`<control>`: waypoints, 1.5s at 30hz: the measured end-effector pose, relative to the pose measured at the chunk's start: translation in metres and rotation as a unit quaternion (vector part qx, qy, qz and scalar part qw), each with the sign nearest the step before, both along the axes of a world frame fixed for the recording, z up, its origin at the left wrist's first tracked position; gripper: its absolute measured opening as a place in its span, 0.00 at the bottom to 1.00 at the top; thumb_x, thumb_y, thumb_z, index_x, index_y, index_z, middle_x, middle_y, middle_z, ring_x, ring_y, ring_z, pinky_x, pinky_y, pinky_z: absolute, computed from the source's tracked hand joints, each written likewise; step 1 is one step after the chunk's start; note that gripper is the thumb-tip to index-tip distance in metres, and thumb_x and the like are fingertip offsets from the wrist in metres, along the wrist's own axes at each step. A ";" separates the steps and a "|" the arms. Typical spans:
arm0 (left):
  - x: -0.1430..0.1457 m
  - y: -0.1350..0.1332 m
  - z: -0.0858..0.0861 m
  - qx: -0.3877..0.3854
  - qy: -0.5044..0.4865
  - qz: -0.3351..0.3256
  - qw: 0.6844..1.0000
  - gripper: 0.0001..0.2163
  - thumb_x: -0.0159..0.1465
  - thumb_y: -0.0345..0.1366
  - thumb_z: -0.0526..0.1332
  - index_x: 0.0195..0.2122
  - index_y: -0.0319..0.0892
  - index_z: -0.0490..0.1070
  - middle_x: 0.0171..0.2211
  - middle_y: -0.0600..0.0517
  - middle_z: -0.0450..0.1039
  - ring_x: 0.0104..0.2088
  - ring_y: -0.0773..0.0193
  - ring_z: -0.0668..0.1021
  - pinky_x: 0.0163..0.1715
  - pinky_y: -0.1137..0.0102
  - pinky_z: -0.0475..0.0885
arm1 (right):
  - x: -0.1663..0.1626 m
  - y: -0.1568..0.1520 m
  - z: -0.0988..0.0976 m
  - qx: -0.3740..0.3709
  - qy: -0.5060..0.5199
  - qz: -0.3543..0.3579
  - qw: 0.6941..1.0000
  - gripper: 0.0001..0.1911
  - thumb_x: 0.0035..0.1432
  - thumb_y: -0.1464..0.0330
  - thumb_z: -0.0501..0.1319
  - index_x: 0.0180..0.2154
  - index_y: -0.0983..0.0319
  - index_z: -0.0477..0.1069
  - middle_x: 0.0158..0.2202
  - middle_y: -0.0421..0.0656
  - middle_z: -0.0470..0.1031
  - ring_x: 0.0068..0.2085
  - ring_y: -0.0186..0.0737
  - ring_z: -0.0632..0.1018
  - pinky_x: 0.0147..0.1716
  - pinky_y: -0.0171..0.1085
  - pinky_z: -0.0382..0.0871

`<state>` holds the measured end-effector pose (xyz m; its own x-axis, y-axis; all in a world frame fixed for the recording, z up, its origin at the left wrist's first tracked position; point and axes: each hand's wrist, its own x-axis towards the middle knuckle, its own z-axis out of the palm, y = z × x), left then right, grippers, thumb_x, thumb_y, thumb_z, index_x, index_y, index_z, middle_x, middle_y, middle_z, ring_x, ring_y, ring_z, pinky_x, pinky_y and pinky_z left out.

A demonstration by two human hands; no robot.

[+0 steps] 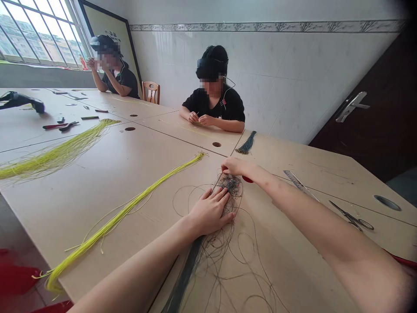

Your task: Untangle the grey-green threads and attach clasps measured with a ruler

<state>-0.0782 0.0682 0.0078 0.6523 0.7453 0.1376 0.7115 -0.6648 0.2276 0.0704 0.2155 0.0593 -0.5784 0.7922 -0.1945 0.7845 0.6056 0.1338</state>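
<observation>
Head view: left hand point(210, 213) lay flat, fingers spread, pressing dark thread bundle point(232, 184) to table point(97, 174). Right hand point(236, 166) pinched shut on single strand at bundle's far tangled end, just beyond left fingertips. Yellow cords point(130, 206) lay left, scissors point(353, 216) right.

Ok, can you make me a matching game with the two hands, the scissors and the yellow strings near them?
1 left hand
2 right hand
3 scissors
4 yellow strings

a lying far right on the table
b fingers pinching a strand of the dark threads
c stretched out long, left of both hands
d pressed flat on the dark threads

Pairs: 1-d, 2-b, 3-a, 4-c
</observation>
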 end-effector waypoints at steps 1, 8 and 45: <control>0.000 0.000 0.000 -0.001 0.000 0.002 1.000 0.29 0.66 0.50 0.45 0.61 0.33 0.52 0.63 0.41 0.50 0.63 0.53 0.53 0.61 0.56 0.49 | -0.001 -0.001 0.001 0.000 -0.005 0.003 1.000 0.11 0.52 0.75 0.58 0.35 0.63 0.77 0.35 0.47 0.79 0.34 0.38 0.76 0.31 0.31 0.62; 0.001 0.001 -0.003 0.008 -0.010 -0.002 1.000 0.29 0.66 0.50 0.45 0.61 0.34 0.53 0.63 0.41 0.51 0.63 0.53 0.54 0.61 0.56 0.50 | -0.006 -0.002 0.006 -0.013 -0.025 -0.003 1.000 0.10 0.51 0.75 0.58 0.34 0.64 0.77 0.35 0.48 0.79 0.35 0.39 0.77 0.31 0.32 0.62; 0.001 0.000 -0.001 -0.007 0.000 0.001 1.000 0.30 0.66 0.50 0.45 0.62 0.33 0.51 0.63 0.41 0.49 0.64 0.55 0.52 0.62 0.57 0.47 | -0.004 0.005 0.002 -0.030 0.029 -0.011 0.999 0.10 0.52 0.75 0.59 0.36 0.62 0.77 0.36 0.45 0.78 0.36 0.38 0.77 0.32 0.30 0.64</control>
